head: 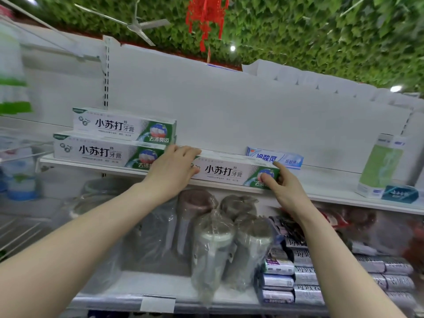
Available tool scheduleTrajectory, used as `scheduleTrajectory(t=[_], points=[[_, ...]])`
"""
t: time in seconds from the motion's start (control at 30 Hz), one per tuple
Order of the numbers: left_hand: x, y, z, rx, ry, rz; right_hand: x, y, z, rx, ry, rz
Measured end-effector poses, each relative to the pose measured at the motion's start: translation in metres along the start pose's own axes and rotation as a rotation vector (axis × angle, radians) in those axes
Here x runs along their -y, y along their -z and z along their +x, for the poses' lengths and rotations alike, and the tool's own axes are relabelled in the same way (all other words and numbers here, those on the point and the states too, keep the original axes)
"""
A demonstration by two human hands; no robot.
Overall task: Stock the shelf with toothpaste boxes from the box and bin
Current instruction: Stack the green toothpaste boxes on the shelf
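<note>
Running across the view, the white shelf [332, 180] carried two stacked toothpaste boxes [114, 138] at its left end. A third toothpaste box [229, 172] lay along the front edge, just right of the stack. On it, the left hand [174, 168] gripped the left end, fingers curled over the top; the right hand [284, 191] pinched the right end, thumb on the front face. A small blue box [275, 158] sat just behind.

We read 小苏打牙膏 in black on three long white-and-green cardboard toothpaste boxes: the top stacked box [124, 125], the box beneath it [103, 150] and the third box [229, 172] at the shelf edge. The top one's green corner carries 去渍亮齿; on the other two that line shows only in part. The blue-and-white carton [278, 158] behind says 冷酸灵 and 抗敏感. Print on the grey packs [305, 275] below is too blurred for us.
</note>
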State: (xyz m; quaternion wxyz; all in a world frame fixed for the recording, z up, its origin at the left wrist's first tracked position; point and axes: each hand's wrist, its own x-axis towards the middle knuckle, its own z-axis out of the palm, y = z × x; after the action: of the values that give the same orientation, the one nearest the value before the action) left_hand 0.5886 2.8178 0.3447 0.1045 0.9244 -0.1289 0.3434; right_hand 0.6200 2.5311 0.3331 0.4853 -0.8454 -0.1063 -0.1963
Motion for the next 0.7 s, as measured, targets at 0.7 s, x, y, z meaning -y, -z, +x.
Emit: scheduleTrajectory(t=[0.7], points=[[-0.009, -0.006, 0.000, 0.009, 0.150, -0.046, 0.023, -0.030, -0.002, -0.086, -0.004, -0.192]])
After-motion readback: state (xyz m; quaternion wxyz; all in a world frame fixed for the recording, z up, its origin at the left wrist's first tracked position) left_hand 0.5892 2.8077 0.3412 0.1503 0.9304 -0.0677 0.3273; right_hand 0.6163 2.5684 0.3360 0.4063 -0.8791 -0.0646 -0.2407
